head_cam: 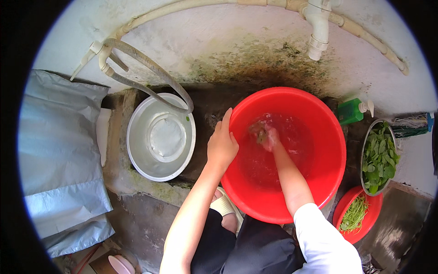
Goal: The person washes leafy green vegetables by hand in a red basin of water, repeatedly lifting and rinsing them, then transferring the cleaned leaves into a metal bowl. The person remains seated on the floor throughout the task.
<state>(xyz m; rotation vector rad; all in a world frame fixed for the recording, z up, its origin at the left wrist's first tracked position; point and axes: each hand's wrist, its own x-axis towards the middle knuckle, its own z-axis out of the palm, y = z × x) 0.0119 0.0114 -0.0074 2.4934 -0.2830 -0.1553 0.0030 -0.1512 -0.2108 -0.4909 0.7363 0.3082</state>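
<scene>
A large red plastic basin (pixel 325 161) with water in its bottom stands in front of me. My left hand (pixel 222 145) grips its left rim, fingers over the edge. Down in the water, my right hand (pixel 271 137) is at a blurred brownish-green thing (pixel 260 135); whether the fingers are closed on it cannot be made out. Left of the red basin is a metal basin (pixel 137 150), with a small green leaf piece on its inner wall and a grey hose (pixel 154 68) reaching over its rim.
On the right are a green pump bottle (pixel 349 111), a metal bowl of green leaves (pixel 379 157) and a small red basin (pixel 375 209) holding thin green stems. A white tap pipe (pixel 318 41) juts from the wall above. A silvery cover (pixel 65 154) hangs at left.
</scene>
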